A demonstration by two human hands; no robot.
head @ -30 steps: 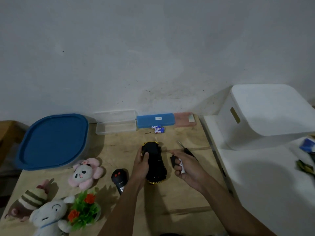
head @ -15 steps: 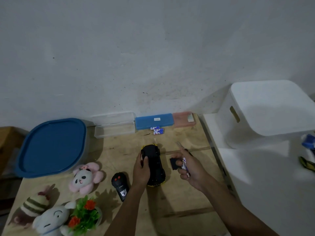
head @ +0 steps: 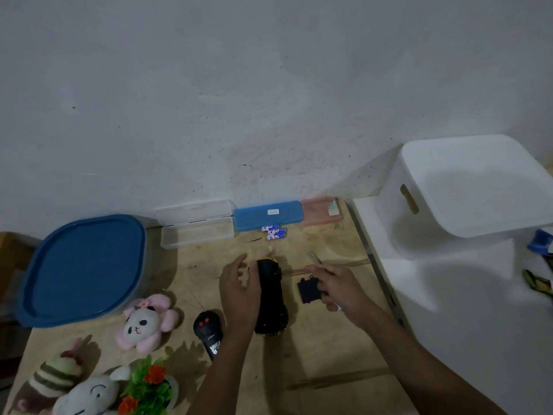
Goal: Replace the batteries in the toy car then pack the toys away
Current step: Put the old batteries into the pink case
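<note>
Hiding the screwdriver [head: 314,257] handle, right hand [head: 341,290], white object [head: 338,307] barely showing underneath

Single view, head-worn wide-angle cam. Sits above near edge of worktop [head: 314,369], faces forward and down. Wall [head: 269,85] fills top half of frame, worktop fills bottom half, white bin [head: 466,187] off to right. Forearms enter from bottom edge. Left hand [head: 239,290] and right hand [head: 338,290] fairly close, just below centre.
</note>
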